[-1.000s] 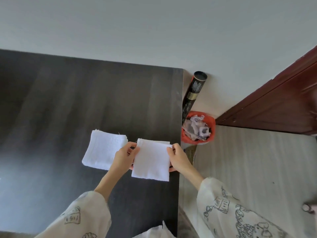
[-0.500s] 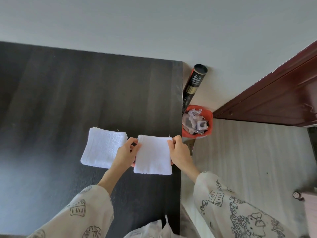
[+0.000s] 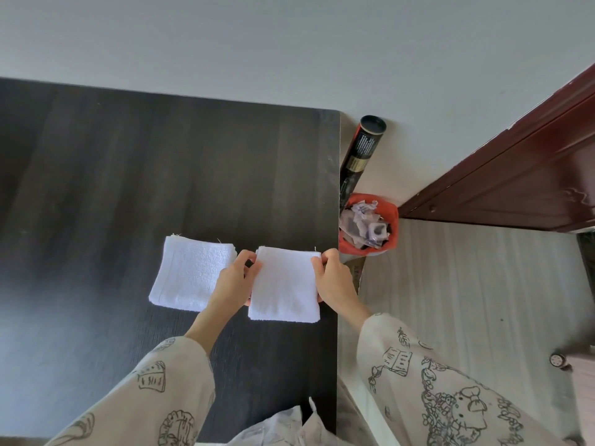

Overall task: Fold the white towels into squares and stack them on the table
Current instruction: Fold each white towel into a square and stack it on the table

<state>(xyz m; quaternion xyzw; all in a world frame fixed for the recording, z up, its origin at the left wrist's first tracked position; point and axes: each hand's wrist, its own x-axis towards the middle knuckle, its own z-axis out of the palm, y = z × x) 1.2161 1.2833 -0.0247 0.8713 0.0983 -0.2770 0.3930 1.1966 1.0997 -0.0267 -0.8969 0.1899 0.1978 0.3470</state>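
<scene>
1. We had the left hand pinching the left edge of a folded white towel, thumb on top near the far corner, fingers curled under.
2. Right hand did the same on the right edge, thumb on top at the far right corner.
3. We held that towel as a flat square at the near right corner of the dark table, its right edge close to the table's edge. We couldn't tell whether it lay on the surface or sat slightly above it.
4. A second folded towel lay flat on the table just to the left, partly under the left wrist.
5. Both sleeves were cream with cartoon prints.
6. Off the table's right edge, on the floor: a red bin full of crumpled scraps, and a black tube leaning on the wall behind it.
7. A dark red wooden door stood at far right.
</scene>
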